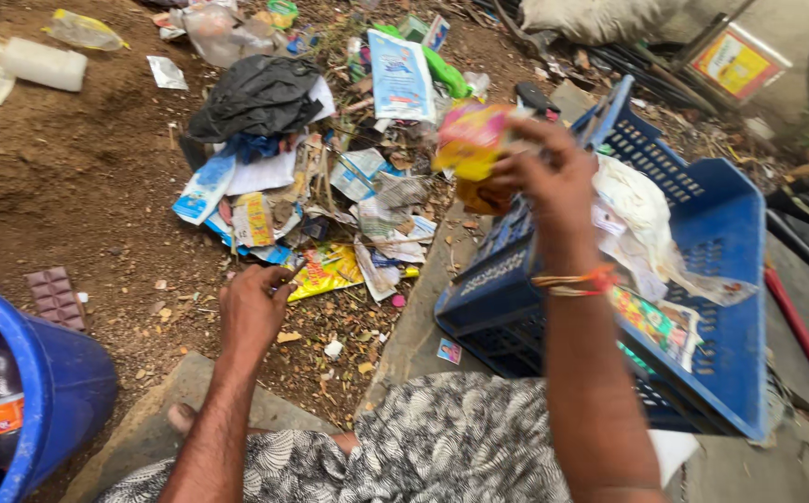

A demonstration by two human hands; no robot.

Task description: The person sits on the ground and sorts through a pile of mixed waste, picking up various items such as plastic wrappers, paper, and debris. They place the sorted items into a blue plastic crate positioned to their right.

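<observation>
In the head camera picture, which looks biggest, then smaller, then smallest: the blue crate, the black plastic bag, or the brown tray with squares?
1. Blue crate, though it lies nearer the camera.
2. Black plastic bag.
3. Brown tray with squares.

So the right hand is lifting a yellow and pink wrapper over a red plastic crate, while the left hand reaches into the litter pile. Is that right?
Not quite: the head view shows the crate is blue, not red. The right hand does lift a yellow and pink wrapper over it, while the left hand reaches into the litter pile.
</observation>
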